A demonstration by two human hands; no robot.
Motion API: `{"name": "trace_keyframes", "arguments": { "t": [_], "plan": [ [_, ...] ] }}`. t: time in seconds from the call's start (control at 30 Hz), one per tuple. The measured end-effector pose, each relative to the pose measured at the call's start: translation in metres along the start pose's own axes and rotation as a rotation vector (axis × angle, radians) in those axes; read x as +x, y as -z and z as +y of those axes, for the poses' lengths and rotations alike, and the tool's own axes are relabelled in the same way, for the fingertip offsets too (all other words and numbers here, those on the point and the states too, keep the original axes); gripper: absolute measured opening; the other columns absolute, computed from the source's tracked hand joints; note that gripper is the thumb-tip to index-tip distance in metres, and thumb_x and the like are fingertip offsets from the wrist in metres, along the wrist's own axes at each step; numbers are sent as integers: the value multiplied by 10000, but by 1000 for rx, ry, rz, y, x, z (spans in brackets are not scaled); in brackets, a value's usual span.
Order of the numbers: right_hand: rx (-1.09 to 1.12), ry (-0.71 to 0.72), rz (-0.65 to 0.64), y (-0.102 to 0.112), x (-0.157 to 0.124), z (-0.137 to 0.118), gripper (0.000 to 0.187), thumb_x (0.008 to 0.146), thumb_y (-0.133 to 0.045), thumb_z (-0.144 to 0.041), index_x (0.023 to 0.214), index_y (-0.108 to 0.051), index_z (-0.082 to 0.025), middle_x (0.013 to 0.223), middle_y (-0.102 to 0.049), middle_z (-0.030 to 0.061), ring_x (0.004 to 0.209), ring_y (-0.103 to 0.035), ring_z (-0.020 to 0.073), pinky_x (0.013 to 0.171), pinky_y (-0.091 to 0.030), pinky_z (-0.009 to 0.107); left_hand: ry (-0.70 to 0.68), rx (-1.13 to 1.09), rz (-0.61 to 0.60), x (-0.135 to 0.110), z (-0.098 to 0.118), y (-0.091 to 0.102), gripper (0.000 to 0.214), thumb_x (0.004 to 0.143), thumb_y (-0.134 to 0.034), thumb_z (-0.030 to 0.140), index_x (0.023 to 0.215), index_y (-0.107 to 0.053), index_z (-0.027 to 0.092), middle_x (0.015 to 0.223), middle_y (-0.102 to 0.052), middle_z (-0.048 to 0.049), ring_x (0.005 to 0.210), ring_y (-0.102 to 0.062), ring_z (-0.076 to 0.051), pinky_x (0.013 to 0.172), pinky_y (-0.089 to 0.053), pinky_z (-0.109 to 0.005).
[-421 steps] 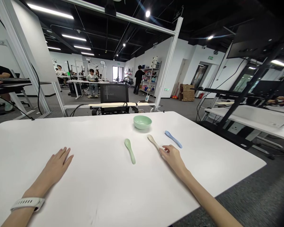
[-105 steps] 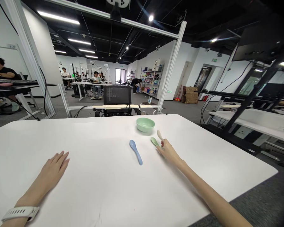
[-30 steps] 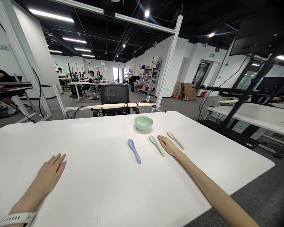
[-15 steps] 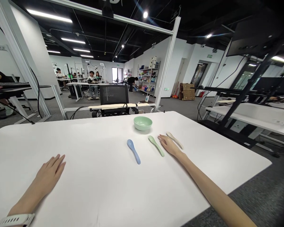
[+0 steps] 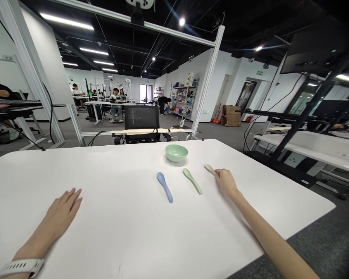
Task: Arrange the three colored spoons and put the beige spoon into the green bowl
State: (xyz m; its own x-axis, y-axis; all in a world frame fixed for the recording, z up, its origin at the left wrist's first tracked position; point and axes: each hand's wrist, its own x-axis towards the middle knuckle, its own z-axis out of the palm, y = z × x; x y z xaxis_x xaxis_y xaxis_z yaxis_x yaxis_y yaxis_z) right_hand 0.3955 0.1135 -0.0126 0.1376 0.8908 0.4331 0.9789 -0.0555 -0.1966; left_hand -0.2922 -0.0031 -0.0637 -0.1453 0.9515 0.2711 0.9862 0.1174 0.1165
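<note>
My right hand (image 5: 227, 183) lies over the handle of a beige spoon (image 5: 209, 168) on the white table (image 5: 139, 236), its fingers closed on the handle; only the spoon's bowl end shows. To its left lie a green spoon (image 5: 192, 181) and a blue spoon (image 5: 165, 187), side by side, handles toward me. A pale green bowl (image 5: 176, 152) stands behind them near the far edge. My left hand (image 5: 62, 211) rests flat on the table at the left, fingers stretched out, holding nothing. A white watch (image 5: 20, 267) is on that wrist.
A black chair (image 5: 142, 118) and a metal frame post (image 5: 208, 77) stand behind the table. Other desks with seated people are farther back at the left. A white bench (image 5: 314, 145) and black stands are at the right.
My right hand has moved from between the green and beige spoons to the right, onto the beige spoon's handle. The left hand, bowl and the two other spoons have stayed put.
</note>
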Motion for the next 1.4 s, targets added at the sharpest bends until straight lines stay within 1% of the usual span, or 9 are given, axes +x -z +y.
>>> {"name": "trace_keyframes", "arguments": {
  "t": [0.13,0.3,0.47,0.63,0.83,1.0,1.1,1.23,1.4],
  "plan": [
    [116,77,5,18,23,-32,347,992,-491,-189,1095,-808,-92,1039,-795,192,941,-704,289,830,-481,334,9,5,-11,1,-1,-1,815,957,-147,508,1509,-511,32,1608,-502,-222,1523,-429,-396,1226,-359,-552],
    [220,195,-22,34,63,-100,313,989,-529,-194,1083,-812,-102,1057,-804,182,930,-718,277,847,-479,322,7,3,-16,1,-2,-1,825,961,-133,513,1513,-505,26,1611,-497,-223,1523,-426,-403,1229,-355,-553],
    [134,275,-84,20,90,-152,285,979,-550,-219,976,-821,-130,911,-807,174,854,-711,261,788,-472,301,6,3,2,0,0,-1,794,964,-159,504,1508,-520,52,1608,-508,-203,1522,-434,-386,1223,-370,-565],
    [68,268,-108,1,99,-172,271,969,-581,-239,880,-814,-134,789,-774,154,806,-699,250,758,-462,292,7,26,17,1,0,-1,752,932,-228,492,1474,-580,106,1574,-562,-164,1497,-479,-355,1204,-415,-533],
    [7,204,-134,-6,102,-178,268,967,-587,-158,846,-825,-139,889,-790,192,1020,-695,309,830,-480,325,17,-2,33,-1,3,1,757,938,-224,499,1463,-590,95,1567,-564,-177,1489,-488,-362,1209,-408,-555],
    [39,199,-92,4,99,-169,302,1025,-541,-231,1027,-837,-170,1060,-803,170,1125,-665,317,924,-485,363,12,0,43,-2,3,1,738,936,-247,498,1464,-593,115,1563,-574,-160,1482,-499,-354,1208,-412,-543],
    [125,231,-5,10,85,-151,363,1057,-476,-277,1086,-821,-169,1162,-789,154,1133,-656,317,976,-475,388,10,0,60,-2,2,-2,727,932,-258,496,1456,-603,127,1553,-587,-157,1474,-508,-347,1197,-424,-534],
    [233,258,71,9,50,-114,406,1072,-423,-317,1237,-758,-157,1259,-761,142,1177,-646,310,1051,-459,421,9,8,64,-1,-1,-5,733,934,-260,517,1472,-589,143,1563,-581,-146,1484,-498,-339,1202,-419,-509],
    [297,277,-71,-10,6,-72,456,1057,-399,-322,1350,-695,-137,1366,-713,160,1304,-615,321,1123,-448,455,-3,8,36,0,-3,-6,755,946,-237,517,1482,-566,100,1583,-551,-176,1500,-471,-363,1210,-396,-537]
  ]
}}
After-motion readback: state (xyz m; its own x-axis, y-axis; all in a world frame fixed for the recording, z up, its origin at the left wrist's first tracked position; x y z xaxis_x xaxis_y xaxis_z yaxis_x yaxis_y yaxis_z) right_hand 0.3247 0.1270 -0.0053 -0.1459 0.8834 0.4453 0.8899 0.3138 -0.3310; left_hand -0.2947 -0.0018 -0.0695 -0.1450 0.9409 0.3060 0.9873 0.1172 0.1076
